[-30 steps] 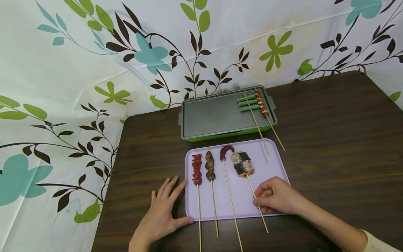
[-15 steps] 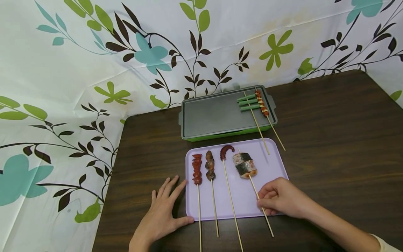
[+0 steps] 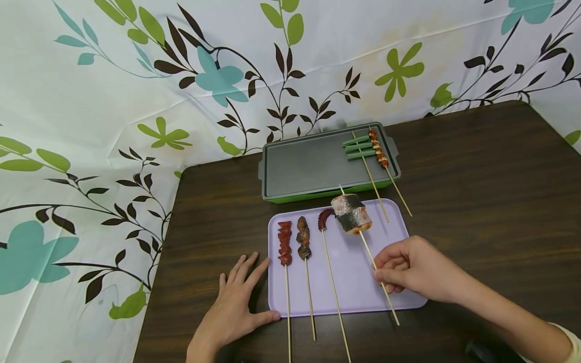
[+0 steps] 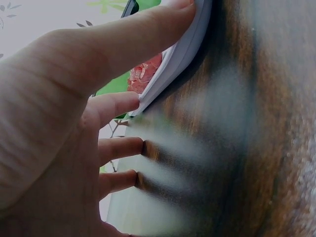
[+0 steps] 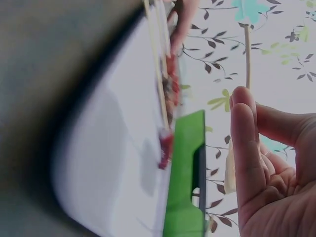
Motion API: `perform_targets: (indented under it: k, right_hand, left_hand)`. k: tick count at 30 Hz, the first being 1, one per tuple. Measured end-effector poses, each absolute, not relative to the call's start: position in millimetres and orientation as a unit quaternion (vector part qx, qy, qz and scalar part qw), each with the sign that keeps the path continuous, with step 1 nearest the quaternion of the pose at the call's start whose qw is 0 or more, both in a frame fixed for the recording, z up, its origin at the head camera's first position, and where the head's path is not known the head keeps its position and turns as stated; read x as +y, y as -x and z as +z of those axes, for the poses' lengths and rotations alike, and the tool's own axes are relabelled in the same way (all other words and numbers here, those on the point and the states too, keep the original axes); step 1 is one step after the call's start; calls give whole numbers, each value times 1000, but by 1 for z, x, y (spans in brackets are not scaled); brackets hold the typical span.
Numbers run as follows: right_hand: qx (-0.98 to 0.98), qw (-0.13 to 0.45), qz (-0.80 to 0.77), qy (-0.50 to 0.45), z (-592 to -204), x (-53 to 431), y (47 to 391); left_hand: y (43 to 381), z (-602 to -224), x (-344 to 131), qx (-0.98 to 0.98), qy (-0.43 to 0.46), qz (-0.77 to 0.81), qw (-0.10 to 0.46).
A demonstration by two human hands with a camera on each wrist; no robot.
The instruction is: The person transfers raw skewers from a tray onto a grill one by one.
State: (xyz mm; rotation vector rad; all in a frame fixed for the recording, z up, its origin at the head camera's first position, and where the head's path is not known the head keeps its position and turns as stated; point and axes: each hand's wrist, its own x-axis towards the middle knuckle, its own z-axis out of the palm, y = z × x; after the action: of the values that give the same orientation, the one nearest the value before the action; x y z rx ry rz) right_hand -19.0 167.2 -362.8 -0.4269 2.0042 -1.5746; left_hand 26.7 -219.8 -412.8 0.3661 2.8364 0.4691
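Head view: pinches fish-like skewer (image 3: pixel 351 214) with right hand (image 3: pixel 410 267), above purple tray (image 3: pixel 354 282); rests spread left hand (image 3: pixel 233 307) against tray's left edge. Looks partway along: counts two skewers (image 3: pixel 380 151) on grill (image 3: pixel 304 169), three more (image 3: pixel 284 243) left on tray.

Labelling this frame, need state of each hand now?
Left hand: open, touching the tray at its edge.
Right hand: closed, holding the thick skewer above the tray.
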Motion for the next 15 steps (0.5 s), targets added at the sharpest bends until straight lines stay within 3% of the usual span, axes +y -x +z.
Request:
perform_targets:
  k: [5, 15]
  right_hand:
    - [762, 260, -575, 148, -346, 166, 48]
    - [770, 285, -565, 86, -338, 152, 105]
  left_hand:
    - [-27, -413, -220, 971, -126, 164, 120]
    - [-29, -414, -221, 970, -131, 172, 110]
